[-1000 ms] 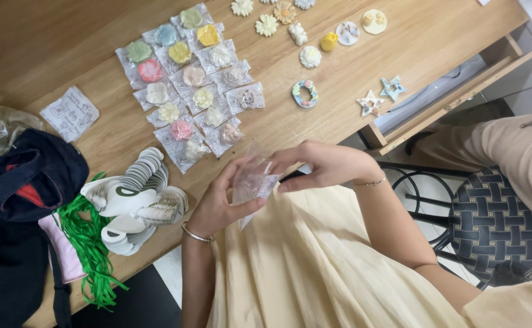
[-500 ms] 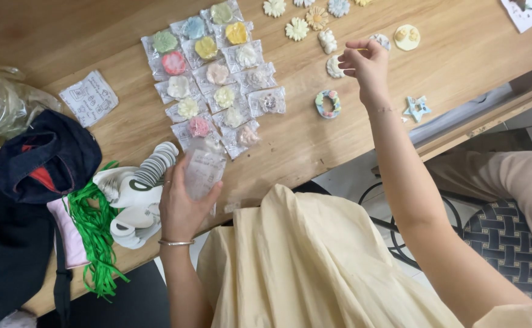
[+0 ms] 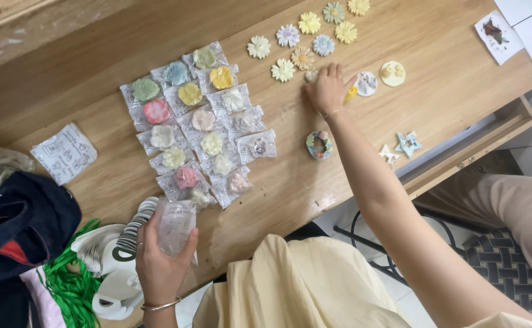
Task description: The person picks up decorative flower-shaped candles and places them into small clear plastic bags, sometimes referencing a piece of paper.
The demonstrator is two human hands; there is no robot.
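My left hand [image 3: 158, 262] holds a small clear plastic bag [image 3: 175, 223] upright near the table's front edge. My right hand [image 3: 326, 88] reaches far across the wooden table [image 3: 436, 103], its fingers resting on a small pale flower-shaped piece [image 3: 311, 75] next to a row of loose daisy-shaped pieces [image 3: 302, 42]. Between the hands lies a block of several bagged flower pieces [image 3: 199, 121] in clear sleeves. Whether the right fingers grip the pale piece, I cannot make out.
A ring-shaped wreath piece [image 3: 319, 144], two star pieces [image 3: 408, 143] and round discs [image 3: 392, 73] lie near the right hand. A printed packet [image 3: 64, 152], a dark cloth bag [image 3: 20, 225], green ribbon [image 3: 71, 288] and white tags [image 3: 111, 261] crowd the left edge.
My right hand left the plastic bag and reached out across the table to the loose flower pieces. The left hand kept the bag and lowered it toward the table edge.
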